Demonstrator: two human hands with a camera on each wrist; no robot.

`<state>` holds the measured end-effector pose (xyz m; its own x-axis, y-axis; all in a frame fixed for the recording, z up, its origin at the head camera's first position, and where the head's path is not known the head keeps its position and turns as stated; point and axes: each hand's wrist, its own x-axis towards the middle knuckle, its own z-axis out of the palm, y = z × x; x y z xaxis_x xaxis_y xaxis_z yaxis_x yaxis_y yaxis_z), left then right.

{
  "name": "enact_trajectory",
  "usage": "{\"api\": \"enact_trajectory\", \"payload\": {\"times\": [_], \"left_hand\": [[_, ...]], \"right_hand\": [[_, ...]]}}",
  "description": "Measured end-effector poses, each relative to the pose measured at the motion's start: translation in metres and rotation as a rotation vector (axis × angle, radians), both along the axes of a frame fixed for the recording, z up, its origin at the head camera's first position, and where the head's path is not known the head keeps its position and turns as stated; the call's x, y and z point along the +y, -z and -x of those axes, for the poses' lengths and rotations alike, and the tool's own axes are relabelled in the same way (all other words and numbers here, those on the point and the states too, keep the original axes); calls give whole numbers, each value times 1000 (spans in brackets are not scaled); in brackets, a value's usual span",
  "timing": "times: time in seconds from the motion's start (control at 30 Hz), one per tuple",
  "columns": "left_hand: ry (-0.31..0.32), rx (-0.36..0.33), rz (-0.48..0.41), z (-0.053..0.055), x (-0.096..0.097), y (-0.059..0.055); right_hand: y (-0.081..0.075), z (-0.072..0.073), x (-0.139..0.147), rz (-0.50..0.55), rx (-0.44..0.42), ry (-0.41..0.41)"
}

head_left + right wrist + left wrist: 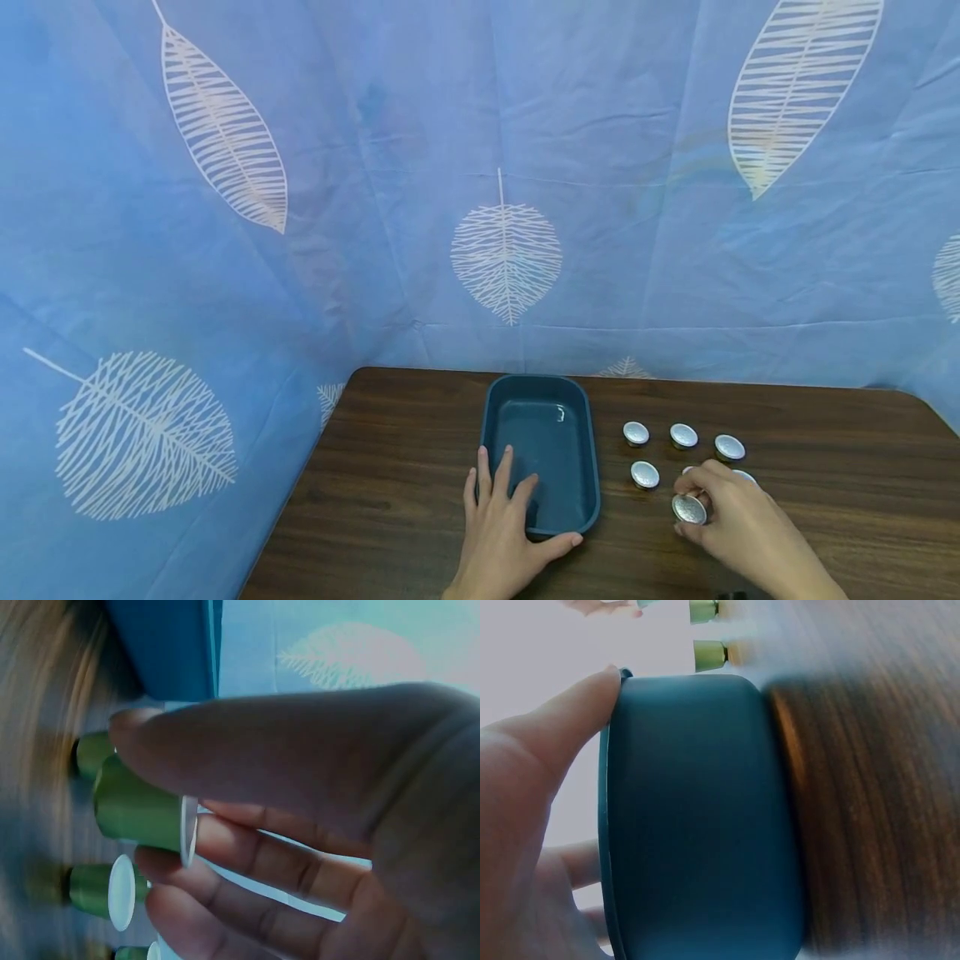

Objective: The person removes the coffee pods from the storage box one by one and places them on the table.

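Note:
My right hand [727, 512] pinches a green coffee capsule [142, 802] with a silver foil lid, thumb on one side and fingertips on the other. In the head view only its round silver lid [689, 509] shows, facing up. My left hand [497, 533] lies at the near-left part of a dark blue rectangular tray [597, 467], fingers spread and fairly straight over its edge. The left wrist view shows the thumb [592, 697] touching the rim by a corner, with the tray's outer wall [697, 817] in front. No capsule can be seen inside the tray.
Several more capsules stand lid up on the brown wooden table [390, 467] right of the tray, such as the near-left capsule [645, 475] and the far-right capsule [730, 447]. My right hand partly hides some. A blue leaf-patterned cloth [420, 208] hangs behind the table.

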<state>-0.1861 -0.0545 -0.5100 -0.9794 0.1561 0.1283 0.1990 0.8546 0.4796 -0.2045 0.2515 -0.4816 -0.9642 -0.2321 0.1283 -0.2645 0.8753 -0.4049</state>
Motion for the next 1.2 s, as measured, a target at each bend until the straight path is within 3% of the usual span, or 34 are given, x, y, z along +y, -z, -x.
{"api": "enact_trajectory", "payload": {"times": [0.2, 0.73, 1.2], "left_hand": [[4, 5, -7, -1, -1, -1], [4, 16, -1, -1, -1, 1], [9, 57, 12, -2, -2, 0]], "right_hand": [[3, 4, 2, -12, -54, -7], [20, 6, -6, -18, -29, -19], [23, 9, -9, -59, -99, 0]]}}
